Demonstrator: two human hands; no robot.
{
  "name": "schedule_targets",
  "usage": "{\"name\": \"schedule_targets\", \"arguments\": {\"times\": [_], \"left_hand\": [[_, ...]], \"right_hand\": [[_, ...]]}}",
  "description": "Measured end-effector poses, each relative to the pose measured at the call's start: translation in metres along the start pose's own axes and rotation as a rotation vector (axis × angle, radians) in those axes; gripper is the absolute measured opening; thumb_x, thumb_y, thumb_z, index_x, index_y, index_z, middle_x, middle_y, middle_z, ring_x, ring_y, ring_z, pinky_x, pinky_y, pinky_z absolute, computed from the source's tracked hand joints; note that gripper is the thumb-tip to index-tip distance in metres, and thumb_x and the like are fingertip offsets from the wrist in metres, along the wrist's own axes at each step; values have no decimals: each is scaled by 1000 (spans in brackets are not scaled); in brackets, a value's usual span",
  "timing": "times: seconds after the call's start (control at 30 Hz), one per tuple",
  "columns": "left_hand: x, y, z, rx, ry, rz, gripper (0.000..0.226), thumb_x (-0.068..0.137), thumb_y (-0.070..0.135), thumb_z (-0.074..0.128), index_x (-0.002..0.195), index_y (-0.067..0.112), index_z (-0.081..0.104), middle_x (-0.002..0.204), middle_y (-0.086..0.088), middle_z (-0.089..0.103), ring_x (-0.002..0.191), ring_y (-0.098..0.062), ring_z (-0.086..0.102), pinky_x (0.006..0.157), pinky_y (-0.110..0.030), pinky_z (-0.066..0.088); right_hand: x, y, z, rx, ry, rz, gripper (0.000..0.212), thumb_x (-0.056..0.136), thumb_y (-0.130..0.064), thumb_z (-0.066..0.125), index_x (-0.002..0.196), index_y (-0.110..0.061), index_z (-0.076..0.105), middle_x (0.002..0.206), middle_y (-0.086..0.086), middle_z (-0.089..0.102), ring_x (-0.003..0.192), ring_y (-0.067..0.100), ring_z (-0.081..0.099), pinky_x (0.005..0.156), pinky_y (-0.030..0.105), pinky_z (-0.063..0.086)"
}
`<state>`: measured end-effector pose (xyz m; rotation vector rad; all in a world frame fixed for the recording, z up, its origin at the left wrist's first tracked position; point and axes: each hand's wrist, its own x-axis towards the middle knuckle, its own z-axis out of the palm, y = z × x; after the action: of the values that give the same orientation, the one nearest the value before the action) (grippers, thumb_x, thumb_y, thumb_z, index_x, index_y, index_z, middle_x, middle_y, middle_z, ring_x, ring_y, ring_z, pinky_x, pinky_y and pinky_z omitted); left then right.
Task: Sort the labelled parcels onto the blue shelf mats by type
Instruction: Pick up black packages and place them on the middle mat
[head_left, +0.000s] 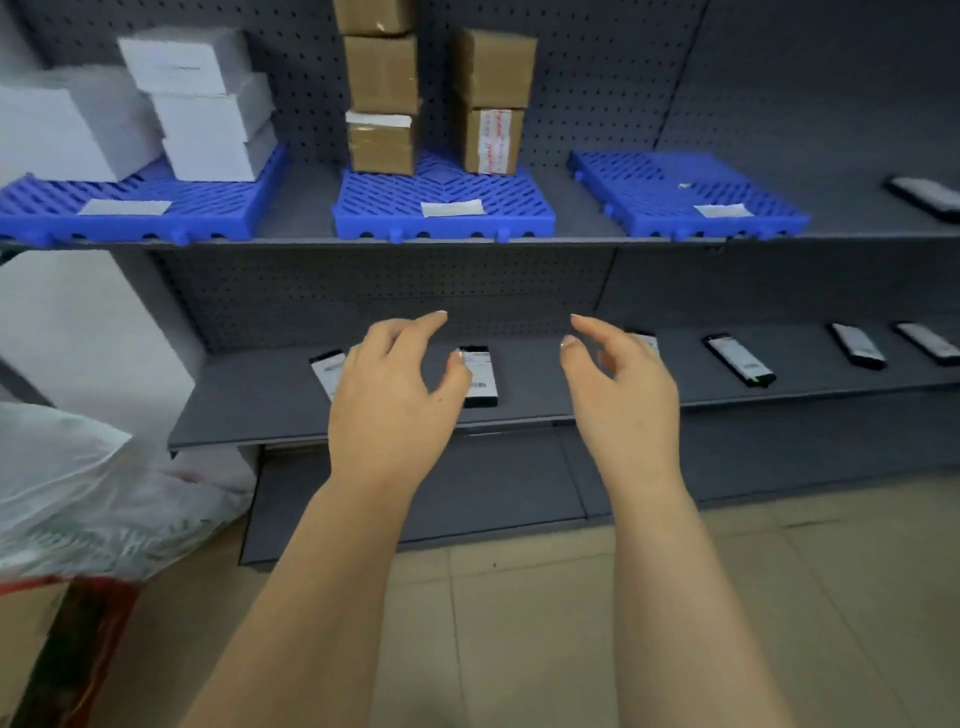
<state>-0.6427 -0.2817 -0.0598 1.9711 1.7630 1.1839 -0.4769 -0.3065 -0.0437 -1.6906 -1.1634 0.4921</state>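
Observation:
Three blue mats lie along the upper shelf. The left mat carries stacked white boxes. Brown cardboard boxes stand in two stacks on the middle mat. The right mat bears only a paper label. Small black parcels with white labels lie on the lower shelf; one shows between my thumb and fingers. My left hand and my right hand hover above that shelf, fingers relaxed, holding nothing. Another parcel is partly hidden behind my left hand.
More black labelled parcels lie to the right on the lower shelf, and one on the upper shelf's far right. A clear plastic bag over a cardboard box stands at the left on the tiled floor.

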Motion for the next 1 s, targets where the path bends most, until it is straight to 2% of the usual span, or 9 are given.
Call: {"name": "schedule_targets", "arguments": {"times": [0.1,0.23,0.4,0.53,0.67,0.83,1.0], "left_hand": [[-5,17,27,-48,-173,61,43,90,37,53,132,36,51,126,7,52,116,-19,49,89,-31,42],[-17,52,70,-92,-327,148,43,89,38,53,132,35,51,124,4,53,117,-22,48,96,-40,43],[-34,122,130,-110,-505,275,44,90,38,52,134,37,49,130,7,50,121,-18,44,100,-34,40],[-50,192,189,-162,-548,373,46,89,37,53,135,35,50,131,4,50,121,-19,44,100,-34,39],[-67,275,255,-234,-575,410,44,89,37,52,133,34,51,132,4,50,122,-19,44,97,-31,38],[-99,393,328,-344,-593,487,42,89,36,53,131,33,53,128,5,53,120,-19,46,97,-36,41],[-118,467,396,-376,-670,526,42,88,36,54,129,34,54,127,6,54,117,-19,48,95,-35,42]], "right_hand": [[-6,15,-26,-22,109,57,28,92,-35,55,118,-38,63,118,-16,54,107,0,52,83,11,34],[-15,43,-69,-93,186,106,30,91,-34,55,121,-36,62,117,-14,55,98,-3,52,75,1,33],[-12,81,-145,-75,355,179,28,91,-35,54,118,-38,63,118,-21,54,110,-3,48,89,18,38],[2,121,-215,-76,470,205,25,91,-34,54,113,-38,64,114,-20,55,107,-2,49,84,9,36],[25,162,-303,-125,558,189,25,90,-35,55,113,-37,64,112,-18,55,105,2,53,92,20,40],[42,206,-428,-202,682,215,27,90,-35,55,116,-36,64,114,-21,54,111,-2,51,93,20,38],[64,247,-510,-188,806,262,19,90,-33,56,105,-43,61,106,-23,52,107,-2,51,88,18,37]]}}
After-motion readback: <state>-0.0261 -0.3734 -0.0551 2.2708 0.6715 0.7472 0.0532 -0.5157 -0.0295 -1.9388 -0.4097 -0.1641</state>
